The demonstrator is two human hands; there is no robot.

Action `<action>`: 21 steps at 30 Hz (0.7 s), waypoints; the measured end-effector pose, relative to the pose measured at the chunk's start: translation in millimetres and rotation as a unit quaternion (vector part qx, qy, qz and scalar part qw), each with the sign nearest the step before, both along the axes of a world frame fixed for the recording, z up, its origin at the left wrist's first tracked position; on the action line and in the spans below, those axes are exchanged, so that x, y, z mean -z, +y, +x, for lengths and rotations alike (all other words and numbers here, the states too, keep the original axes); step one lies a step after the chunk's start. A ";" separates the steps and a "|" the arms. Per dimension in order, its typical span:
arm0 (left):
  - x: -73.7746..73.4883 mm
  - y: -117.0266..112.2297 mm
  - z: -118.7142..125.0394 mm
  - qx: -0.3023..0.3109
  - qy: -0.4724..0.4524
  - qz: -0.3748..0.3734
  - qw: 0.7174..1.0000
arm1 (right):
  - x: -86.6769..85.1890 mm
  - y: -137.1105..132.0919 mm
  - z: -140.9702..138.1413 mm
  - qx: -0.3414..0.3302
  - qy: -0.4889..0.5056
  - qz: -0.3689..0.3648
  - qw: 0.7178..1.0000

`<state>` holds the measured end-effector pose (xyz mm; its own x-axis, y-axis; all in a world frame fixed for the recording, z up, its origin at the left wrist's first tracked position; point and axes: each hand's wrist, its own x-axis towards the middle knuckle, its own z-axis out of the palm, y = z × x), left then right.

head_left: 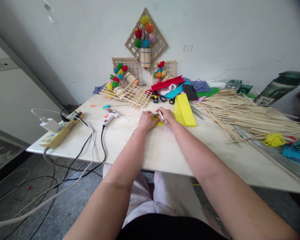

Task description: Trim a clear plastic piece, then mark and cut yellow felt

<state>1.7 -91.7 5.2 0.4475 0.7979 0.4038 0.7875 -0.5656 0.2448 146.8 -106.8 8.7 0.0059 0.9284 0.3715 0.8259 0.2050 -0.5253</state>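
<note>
My right hand (168, 116) is closed around a white pen (162, 116), its tip angled down over yellow crepe paper. Fingers bent, my left hand (147, 120) presses a small green piece (155, 116) against that paper; most of the piece is covered by the fingers. The yellow crepe paper (185, 111) runs from under both hands to the right, where a wider folded part lies on the table. Behind my hands are yellow-and-black scissors (154, 97) and dark-handled scissors (163, 98).
A hot glue gun (110, 117) and a power strip (62, 130) with cables lie left. Wooden sticks (237, 110) cover the right side, near a dark bottle (281, 88). Stick lattices with paper flowers (145, 40) lean at the wall. A phone (190, 92) rests on coloured paper.
</note>
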 end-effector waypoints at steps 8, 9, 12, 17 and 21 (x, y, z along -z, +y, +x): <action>-3.8 -3.8 -1.9 0.023 0.076 0.004 0.997 | 3.2 10.6 6.0 0.030 0.217 -0.011 0.976; -4.4 -3.7 -2.3 0.026 0.081 0.003 0.996 | 3.5 12.3 5.8 0.038 0.234 -0.018 0.971; -5.7 -3.1 -3.2 0.039 0.097 -0.001 0.995 | 4.3 15.0 5.1 0.042 0.233 -0.017 0.971; -8.4 -4.3 -3.2 0.052 0.119 0.006 0.991 | 4.7 15.2 6.3 0.061 0.156 -0.019 0.986; -11.9 -6.6 -2.8 0.059 0.145 0.002 0.988 | 1.3 14.8 6.0 0.079 0.116 -0.046 0.989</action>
<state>-1.1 -98.3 17.1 0.6349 0.7319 0.2474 0.7524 -0.6584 0.0168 152.8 -92.0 7.4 0.2283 0.9393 0.2563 0.6985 0.0253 -0.7151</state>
